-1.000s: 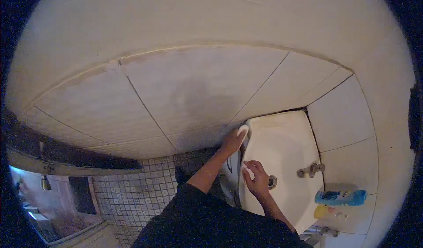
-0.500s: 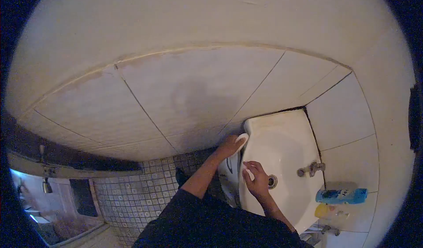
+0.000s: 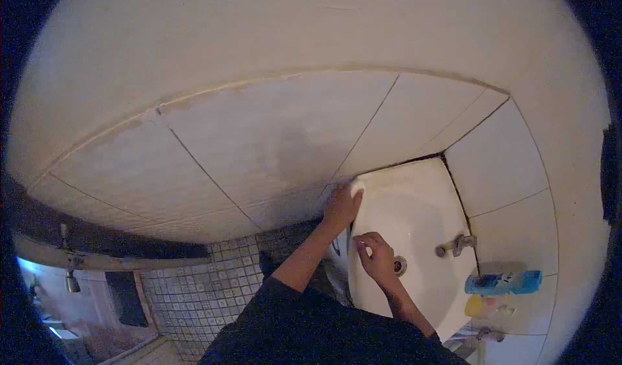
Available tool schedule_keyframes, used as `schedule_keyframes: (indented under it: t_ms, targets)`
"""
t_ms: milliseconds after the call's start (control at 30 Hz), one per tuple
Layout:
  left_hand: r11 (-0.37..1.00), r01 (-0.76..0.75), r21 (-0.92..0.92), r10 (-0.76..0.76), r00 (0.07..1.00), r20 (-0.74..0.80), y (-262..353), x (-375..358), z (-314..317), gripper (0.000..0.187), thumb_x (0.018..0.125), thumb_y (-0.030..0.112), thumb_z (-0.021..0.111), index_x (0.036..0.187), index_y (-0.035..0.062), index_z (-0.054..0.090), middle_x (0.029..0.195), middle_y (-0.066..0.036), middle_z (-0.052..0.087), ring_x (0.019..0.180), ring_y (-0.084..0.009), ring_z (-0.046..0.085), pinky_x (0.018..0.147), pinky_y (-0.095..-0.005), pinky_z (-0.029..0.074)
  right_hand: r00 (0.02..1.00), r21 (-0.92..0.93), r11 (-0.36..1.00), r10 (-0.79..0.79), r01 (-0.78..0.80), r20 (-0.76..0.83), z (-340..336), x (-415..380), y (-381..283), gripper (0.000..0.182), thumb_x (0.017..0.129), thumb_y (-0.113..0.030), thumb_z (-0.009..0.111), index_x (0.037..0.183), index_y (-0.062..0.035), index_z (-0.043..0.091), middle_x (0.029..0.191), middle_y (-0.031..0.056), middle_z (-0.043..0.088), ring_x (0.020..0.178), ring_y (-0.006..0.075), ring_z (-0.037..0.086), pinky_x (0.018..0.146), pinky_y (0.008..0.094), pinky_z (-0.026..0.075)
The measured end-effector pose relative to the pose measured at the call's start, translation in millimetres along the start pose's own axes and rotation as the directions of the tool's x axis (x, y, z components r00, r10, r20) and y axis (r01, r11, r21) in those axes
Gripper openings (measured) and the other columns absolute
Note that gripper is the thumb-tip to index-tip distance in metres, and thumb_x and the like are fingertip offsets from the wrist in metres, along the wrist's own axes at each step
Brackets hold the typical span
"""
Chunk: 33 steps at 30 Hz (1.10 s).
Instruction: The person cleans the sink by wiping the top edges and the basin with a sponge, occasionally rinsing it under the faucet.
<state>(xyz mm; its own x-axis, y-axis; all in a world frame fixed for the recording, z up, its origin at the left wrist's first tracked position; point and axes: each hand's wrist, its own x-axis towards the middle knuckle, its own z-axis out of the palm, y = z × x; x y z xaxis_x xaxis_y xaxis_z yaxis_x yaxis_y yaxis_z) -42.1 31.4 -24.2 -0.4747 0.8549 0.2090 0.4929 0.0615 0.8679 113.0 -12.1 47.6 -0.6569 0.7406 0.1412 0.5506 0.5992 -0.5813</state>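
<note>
My left hand is closed at the near left corner of the white washbasin. Its fingers press a white cloth-like pad against the basin's rim; most of the pad is hidden by the hand. Over the basin's left edge, my right hand has thumb and fingertips brought together in a pinch. Whether anything small sits between those fingertips I cannot make out. Just beside the right hand is the drain.
A tap stands on the basin's right side. Near it are a blue bottle and a yellow item. Tiled walls adjoin the basin. Below left is a patterned tile floor, with a pale object beside the basin.
My left hand has moved up along the basin's left rim to its corner, carrying the white pad. My right hand's fingers have drawn closer together, staying near the same spot.
</note>
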Motion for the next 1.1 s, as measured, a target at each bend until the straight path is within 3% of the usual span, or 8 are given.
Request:
schedule_keyframes:
  t_ms: [300, 400, 700, 800, 867, 967, 1033, 1100]
  targets:
    - [0.927, -0.061, 0.369, 0.056, 0.998, 0.024, 8.5, -17.9, -2.6, 0.049, 0.082, 0.036, 0.048, 0.104, -0.0075, 0.048, 0.101, -0.025, 0.053, 0.094, -0.0378, 0.052, 0.076, -0.0425, 0.045, 1.000, -0.054, 0.998, -0.014, 0.015, 0.021, -1.8, -8.9, -4.5, 0.017, 0.075, -0.013, 0.056, 0.092, -0.0109, 0.061, 0.091, 0.0097, 0.057, 0.077, 0.0256, 0.058, 0.065, 0.0341, 0.048]
    - [0.953, 0.025, 0.301, 0.002, 0.996, -0.087, 0.6, -8.8, -5.3, 0.049, 0.082, 0.037, 0.047, 0.106, -0.0061, 0.047, 0.103, -0.025, 0.052, 0.095, -0.0385, 0.051, 0.080, -0.0428, 0.042, 0.998, -0.030, 1.000, -0.004, 0.006, 0.057, -1.7, -8.2, -0.1, 0.020, 0.076, -0.018, 0.056, 0.094, -0.0125, 0.061, 0.093, 0.0094, 0.057, 0.079, 0.0265, 0.058, 0.067, 0.0357, 0.048]
    - [0.988, 0.147, -0.041, -0.122, 0.921, 0.370, 25.1, -66.6, -64.7, 0.045, 0.087, 0.037, 0.041, 0.105, -0.0035, 0.049, 0.101, -0.024, 0.053, 0.096, -0.0374, 0.050, 0.086, -0.0413, 0.038, 0.998, -0.057, 0.997, 0.046, -0.048, -0.034, -5.6, 14.1, -5.6, 0.032, 0.077, -0.018, 0.056, 0.107, -0.0056, 0.053, 0.100, 0.0174, 0.049, 0.094, 0.0317, 0.045, 0.085, 0.0394, 0.036]
    - [0.735, 0.524, -0.431, -0.341, 0.835, 0.432, 30.2, -68.3, -38.2, 0.045, 0.089, 0.037, 0.036, 0.103, -0.0034, 0.048, 0.099, -0.022, 0.053, 0.092, -0.0316, 0.052, 0.083, -0.0379, 0.038, 0.991, -0.146, 0.982, -0.128, 0.120, -0.042, -0.2, 15.2, -6.9, 0.042, 0.079, -0.019, 0.056, 0.115, -0.0043, 0.044, 0.108, 0.0168, 0.046, 0.095, 0.0304, 0.045, 0.088, 0.0350, 0.035]
    - [0.864, 0.195, -0.465, -0.184, 0.981, 0.070, 33.8, -66.9, -9.0, 0.044, 0.091, 0.036, 0.032, 0.105, -0.0031, 0.044, 0.099, -0.018, 0.046, 0.093, -0.0252, 0.046, 0.082, -0.0353, 0.035, 0.986, 0.147, 0.985, -0.067, 0.089, -0.152, -0.6, 15.9, -8.1, 0.049, 0.080, -0.019, 0.054, 0.123, -0.0039, 0.034, 0.114, 0.0184, 0.041, 0.101, 0.0326, 0.043, 0.091, 0.0359, 0.032]
    - [0.804, 0.134, -0.579, -0.183, 0.983, -0.026, 35.1, -71.1, 30.0, 0.041, 0.092, 0.034, 0.028, 0.104, -0.0026, 0.042, 0.099, -0.018, 0.040, 0.096, -0.0261, 0.039, 0.084, -0.0362, 0.032, 0.985, 0.413, 0.910, 0.027, 0.045, -0.169, -20.2, 13.1, -8.8, 0.054, 0.081, -0.021, 0.053, 0.127, -0.0054, 0.030, 0.119, 0.0175, 0.042, 0.109, 0.0365, 0.040, 0.093, 0.0396, 0.031]
    - [0.860, 0.124, -0.495, -0.191, 0.978, -0.087, 60.3, -76.9, 7.5, 0.035, 0.091, 0.031, 0.030, 0.100, -0.0016, 0.041, 0.097, -0.021, 0.036, 0.096, -0.0321, 0.036, 0.087, -0.0394, 0.029, 0.992, 0.308, 0.951, 0.057, -0.019, -0.115, -37.4, 16.7, 0.2, 0.053, 0.080, -0.019, 0.053, 0.126, -0.0052, 0.031, 0.119, 0.0173, 0.043, 0.108, 0.0360, 0.041, 0.093, 0.0392, 0.032]
    - [0.957, -0.250, -0.149, 0.205, 0.942, -0.266, 62.1, -83.5, -5.4, 0.029, 0.088, 0.027, 0.036, 0.093, -0.0009, 0.045, 0.093, -0.021, 0.040, 0.093, -0.0348, 0.039, 0.086, -0.0420, 0.031, 0.994, 0.202, 0.977, 0.088, -0.073, -0.063, -55.2, 29.8, 12.9, 0.053, 0.079, -0.017, 0.054, 0.126, -0.0050, 0.032, 0.118, 0.0171, 0.043, 0.108, 0.0355, 0.042, 0.092, 0.0387, 0.033]
